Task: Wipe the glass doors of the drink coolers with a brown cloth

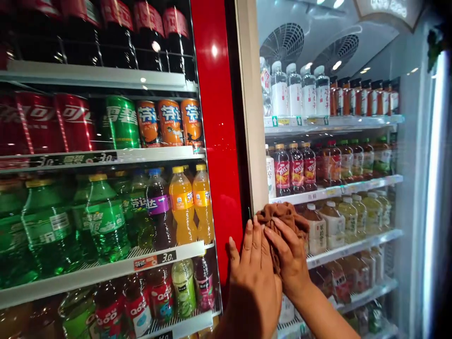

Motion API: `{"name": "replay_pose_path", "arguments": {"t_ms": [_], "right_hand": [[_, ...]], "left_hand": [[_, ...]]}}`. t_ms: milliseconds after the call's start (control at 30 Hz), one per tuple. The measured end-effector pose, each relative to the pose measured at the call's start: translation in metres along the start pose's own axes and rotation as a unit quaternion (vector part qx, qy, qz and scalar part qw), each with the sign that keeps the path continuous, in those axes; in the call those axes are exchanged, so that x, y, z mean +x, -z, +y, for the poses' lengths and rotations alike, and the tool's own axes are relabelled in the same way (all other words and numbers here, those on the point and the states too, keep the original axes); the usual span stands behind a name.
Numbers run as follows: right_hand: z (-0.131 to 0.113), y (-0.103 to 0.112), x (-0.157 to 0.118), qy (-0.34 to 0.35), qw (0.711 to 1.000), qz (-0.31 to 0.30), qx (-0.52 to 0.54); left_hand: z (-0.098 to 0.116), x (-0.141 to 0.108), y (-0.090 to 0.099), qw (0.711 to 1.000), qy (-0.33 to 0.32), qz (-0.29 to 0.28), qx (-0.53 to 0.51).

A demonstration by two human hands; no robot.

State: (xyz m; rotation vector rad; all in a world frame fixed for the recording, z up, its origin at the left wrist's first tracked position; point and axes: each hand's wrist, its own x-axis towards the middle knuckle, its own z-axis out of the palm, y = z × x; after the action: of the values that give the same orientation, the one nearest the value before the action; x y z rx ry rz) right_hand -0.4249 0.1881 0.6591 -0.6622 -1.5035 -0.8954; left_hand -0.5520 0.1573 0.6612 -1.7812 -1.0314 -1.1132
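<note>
Left hand (254,275) lies flat, fingers extended, against beige frame (251,117); right hand (294,260) grips bunched brown cloth (291,215), best pressed evenly.

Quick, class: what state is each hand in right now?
Left hand: open, outstretched.
Right hand: closed, holding a bunched brown cloth.

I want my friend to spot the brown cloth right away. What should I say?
Find the tall beige strip between the red panel and the cooler at picture right. Follow it down to the right hand, whose fingers grip the cloth. It's brown and crumpled, unlike the smooth, upright bottles beside it.
</note>
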Motion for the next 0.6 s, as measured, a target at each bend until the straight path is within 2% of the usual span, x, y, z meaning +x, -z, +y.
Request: {"name": "replay_pose_path", "arguments": {"t_ms": [67, 200, 267, 333, 367, 500, 567, 600], "right_hand": [[0.004, 0.003, -0.016, -0.004, 1.000, 0.000, 0.012], [0.005, 0.012, -0.061, 0.006, 0.999, -0.028, 0.026], [0.006, 0.015, -0.059, 0.042, 0.997, -0.039, 0.042], [0.011, 0.015, -0.032, 0.086, 0.994, -0.037, 0.053], [0.016, 0.015, -0.011, 0.106, 0.992, -0.030, 0.054], [0.045, 0.014, 0.078, 0.134, 0.991, -0.026, 0.012], [0.057, 0.015, 0.097, 0.118, 0.992, -0.033, 0.015], [0.060, 0.017, 0.095, 0.107, 0.993, -0.036, 0.022]], "left_hand": [[0.008, -0.010, -0.012, 1.000, 0.009, 0.028, 0.011], [0.024, -0.051, -0.040, 0.999, 0.008, 0.037, 0.027], [0.026, -0.058, -0.045, 0.996, 0.029, 0.069, 0.043], [0.023, -0.046, -0.039, 0.991, 0.051, 0.108, 0.065], [0.020, -0.032, -0.032, 0.990, 0.051, 0.107, 0.072], [0.008, 0.044, 0.011, 0.998, 0.029, -0.008, 0.057], [0.009, 0.069, 0.026, 0.996, 0.037, -0.053, 0.057], [0.012, 0.072, 0.028, 0.996, 0.036, -0.066, 0.056]]}}
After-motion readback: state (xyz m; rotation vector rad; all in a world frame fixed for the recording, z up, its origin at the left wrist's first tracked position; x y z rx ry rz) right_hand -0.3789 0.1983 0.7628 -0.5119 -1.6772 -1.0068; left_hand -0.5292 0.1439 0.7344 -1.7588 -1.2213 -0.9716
